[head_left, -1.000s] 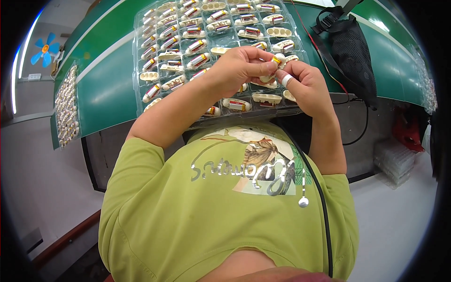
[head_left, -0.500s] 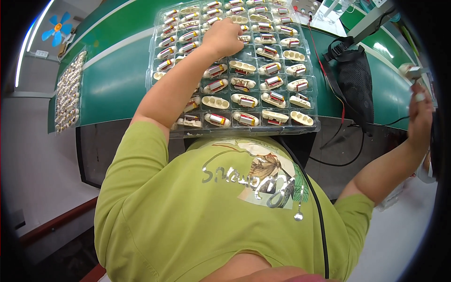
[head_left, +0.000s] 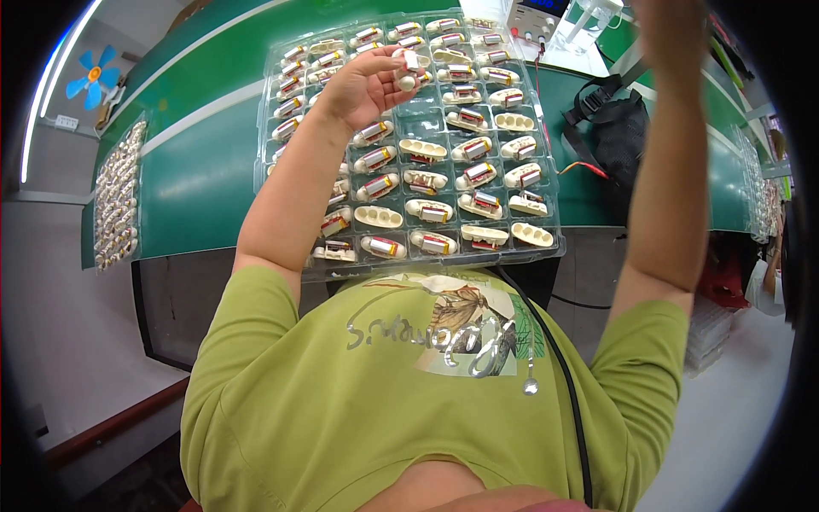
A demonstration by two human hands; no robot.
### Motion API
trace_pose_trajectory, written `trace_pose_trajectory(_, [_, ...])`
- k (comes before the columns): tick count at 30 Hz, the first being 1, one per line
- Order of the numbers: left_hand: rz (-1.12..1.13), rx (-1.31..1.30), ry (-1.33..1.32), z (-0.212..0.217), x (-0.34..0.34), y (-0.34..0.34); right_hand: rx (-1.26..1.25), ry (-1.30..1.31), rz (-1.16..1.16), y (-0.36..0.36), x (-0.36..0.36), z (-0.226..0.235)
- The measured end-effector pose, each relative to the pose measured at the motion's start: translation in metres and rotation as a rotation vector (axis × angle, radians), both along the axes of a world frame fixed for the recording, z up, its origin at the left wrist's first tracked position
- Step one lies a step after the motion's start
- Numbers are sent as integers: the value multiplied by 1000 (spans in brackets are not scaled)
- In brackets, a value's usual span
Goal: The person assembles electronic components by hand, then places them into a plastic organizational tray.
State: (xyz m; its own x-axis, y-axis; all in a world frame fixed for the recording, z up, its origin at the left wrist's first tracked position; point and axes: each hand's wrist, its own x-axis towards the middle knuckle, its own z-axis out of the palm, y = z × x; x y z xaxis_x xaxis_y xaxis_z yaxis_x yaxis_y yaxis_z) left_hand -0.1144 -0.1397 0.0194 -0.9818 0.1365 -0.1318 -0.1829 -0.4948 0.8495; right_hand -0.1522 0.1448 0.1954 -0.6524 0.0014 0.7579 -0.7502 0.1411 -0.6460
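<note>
My left hand (head_left: 363,92) is raised over the upper middle of a clear compartment tray (head_left: 422,125), palm turned partly up. Between its thumb and fingers it grips a small cream oval housing with a silver battery (head_left: 409,70). Many similar housings fill the tray, most with a silver battery and red and yellow edges showing; some lie with round hollows upward, like the one at the near right corner (head_left: 532,235). My right hand (head_left: 671,21) reaches up to the top edge at the right, smeared and partly cut off, so its fingers cannot be made out.
A white power supply (head_left: 531,26) with a lit display stands at the back right, a red lead (head_left: 539,64) running from it. A black mesh bag (head_left: 616,136) lies right of the tray. Another filled tray (head_left: 119,196) sits at the far left of the green table (head_left: 196,183).
My left hand has come up from the tray with a housing in it and turned over. My right arm has swung from the far right edge inward and up.
</note>
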Motion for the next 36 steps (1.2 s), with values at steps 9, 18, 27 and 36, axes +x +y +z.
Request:
trace_pose_trajectory(9, [82,151,-206,-9,7,-10,553,47,89,-62,16,-174])
trace_pose_trajectory(18, [-156,-317,-45,1,17,19,510,290,121,-64,13,-184])
trace_pose_trajectory(27, [31,-420,104,-18,18,35,507,-425,177,-62,19,-192])
trace_pose_trajectory(36, [91,-504,319,-30,21,39,532,-59,122,-54,13,-188])
